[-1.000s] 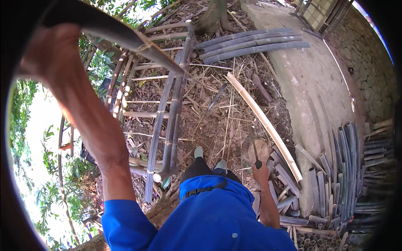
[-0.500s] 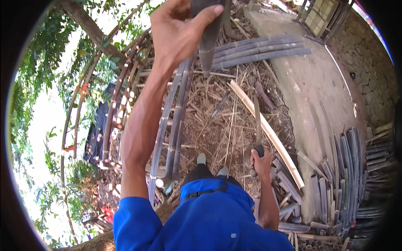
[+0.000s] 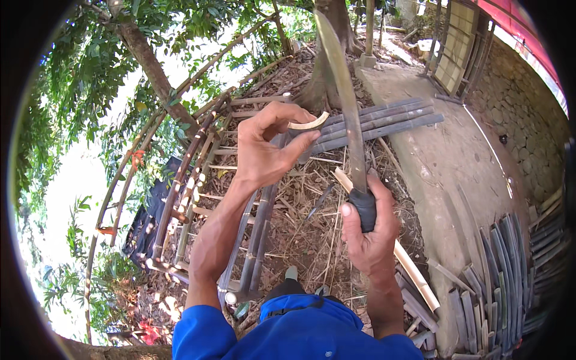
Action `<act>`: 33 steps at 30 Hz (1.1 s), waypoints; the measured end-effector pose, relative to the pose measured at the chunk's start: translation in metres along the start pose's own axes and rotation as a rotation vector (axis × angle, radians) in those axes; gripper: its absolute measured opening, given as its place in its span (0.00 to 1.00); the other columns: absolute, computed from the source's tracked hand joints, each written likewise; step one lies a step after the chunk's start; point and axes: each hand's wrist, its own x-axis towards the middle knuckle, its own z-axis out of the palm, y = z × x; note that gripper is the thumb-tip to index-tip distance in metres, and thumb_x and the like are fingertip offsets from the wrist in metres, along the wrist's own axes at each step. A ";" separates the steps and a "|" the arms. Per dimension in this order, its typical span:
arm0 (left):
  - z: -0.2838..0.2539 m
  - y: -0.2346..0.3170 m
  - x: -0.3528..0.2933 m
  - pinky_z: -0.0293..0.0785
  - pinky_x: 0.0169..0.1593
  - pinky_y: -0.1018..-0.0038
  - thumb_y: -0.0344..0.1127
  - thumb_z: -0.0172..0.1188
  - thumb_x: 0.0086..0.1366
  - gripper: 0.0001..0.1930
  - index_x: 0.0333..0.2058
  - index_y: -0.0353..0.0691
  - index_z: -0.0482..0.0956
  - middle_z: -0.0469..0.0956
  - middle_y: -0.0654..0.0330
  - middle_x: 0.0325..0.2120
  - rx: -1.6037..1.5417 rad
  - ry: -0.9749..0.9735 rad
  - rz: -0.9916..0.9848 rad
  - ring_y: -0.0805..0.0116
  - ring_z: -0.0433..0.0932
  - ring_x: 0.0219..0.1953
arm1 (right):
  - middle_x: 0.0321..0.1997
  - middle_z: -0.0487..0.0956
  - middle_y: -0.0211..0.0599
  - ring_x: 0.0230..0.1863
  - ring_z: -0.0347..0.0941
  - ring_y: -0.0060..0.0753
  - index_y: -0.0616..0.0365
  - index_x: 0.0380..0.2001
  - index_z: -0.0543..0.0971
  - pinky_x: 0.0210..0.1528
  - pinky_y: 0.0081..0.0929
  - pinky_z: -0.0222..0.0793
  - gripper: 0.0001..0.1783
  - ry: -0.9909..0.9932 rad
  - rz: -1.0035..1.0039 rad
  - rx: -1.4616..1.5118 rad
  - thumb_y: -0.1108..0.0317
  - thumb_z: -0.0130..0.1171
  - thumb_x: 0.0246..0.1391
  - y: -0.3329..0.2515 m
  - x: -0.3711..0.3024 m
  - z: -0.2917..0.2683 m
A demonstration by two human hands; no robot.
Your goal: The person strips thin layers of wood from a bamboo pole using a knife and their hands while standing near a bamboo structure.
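Within the hands (image 3: 264, 150) sit bamboo (image 3: 312, 124), left; machete (image 3: 352, 120), right.

- Leaf-strewn ground (image 3: 300, 240) beneath the fingers (image 3: 287, 112)
- Pale path (image 3: 444, 156) right of the fingers
- Stone wall (image 3: 510, 111) farther right
- Tree trunk (image 3: 321, 84) beyond the fingers
- Bright daylight through green foliage (image 3: 57, 111), left of the fingers

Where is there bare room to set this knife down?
The pale path looks barest, between the dark bamboo poles, the stone wall and the bamboo pile at lower right. Left of it lie crowded litter and a split bamboo strip; little room shows between left hand and knife.
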 end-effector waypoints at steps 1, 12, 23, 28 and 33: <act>0.000 0.000 -0.003 0.76 0.45 0.80 0.18 0.73 0.57 0.14 0.40 0.36 0.82 0.84 0.61 0.39 0.005 -0.006 -0.019 0.80 0.79 0.41 | 0.34 0.79 0.40 0.31 0.79 0.30 0.62 0.62 0.70 0.32 0.29 0.75 0.25 -0.033 -0.019 -0.049 0.68 0.62 0.65 -0.005 0.002 0.000; 0.008 0.004 -0.006 0.81 0.54 0.69 0.11 0.68 0.57 0.13 0.39 0.31 0.81 0.84 0.55 0.40 -0.042 -0.067 -0.051 0.70 0.82 0.46 | 0.47 0.81 0.56 0.39 0.83 0.47 0.65 0.62 0.70 0.39 0.37 0.79 0.27 -0.071 -0.128 -0.095 0.71 0.64 0.62 -0.008 0.004 0.010; 0.005 0.000 -0.007 0.81 0.56 0.68 0.12 0.68 0.58 0.13 0.39 0.31 0.80 0.84 0.54 0.40 0.044 -0.096 -0.087 0.67 0.83 0.48 | 0.46 0.81 0.59 0.41 0.84 0.49 0.65 0.62 0.69 0.40 0.39 0.79 0.27 -0.075 -0.124 -0.088 0.72 0.63 0.62 -0.006 0.000 0.009; 0.004 -0.001 -0.007 0.81 0.56 0.68 0.12 0.67 0.58 0.13 0.39 0.31 0.80 0.84 0.54 0.41 0.057 -0.102 -0.099 0.67 0.83 0.48 | 0.44 0.81 0.58 0.39 0.84 0.49 0.66 0.62 0.69 0.38 0.39 0.79 0.27 -0.078 -0.111 -0.074 0.72 0.63 0.62 -0.007 0.000 0.008; 0.009 -0.003 -0.005 0.80 0.57 0.68 0.11 0.67 0.58 0.13 0.40 0.32 0.80 0.84 0.55 0.41 0.035 -0.106 -0.106 0.67 0.83 0.49 | 0.41 0.81 0.59 0.37 0.85 0.52 0.63 0.61 0.68 0.35 0.40 0.79 0.26 -0.074 -0.116 -0.146 0.73 0.63 0.62 -0.007 0.002 0.008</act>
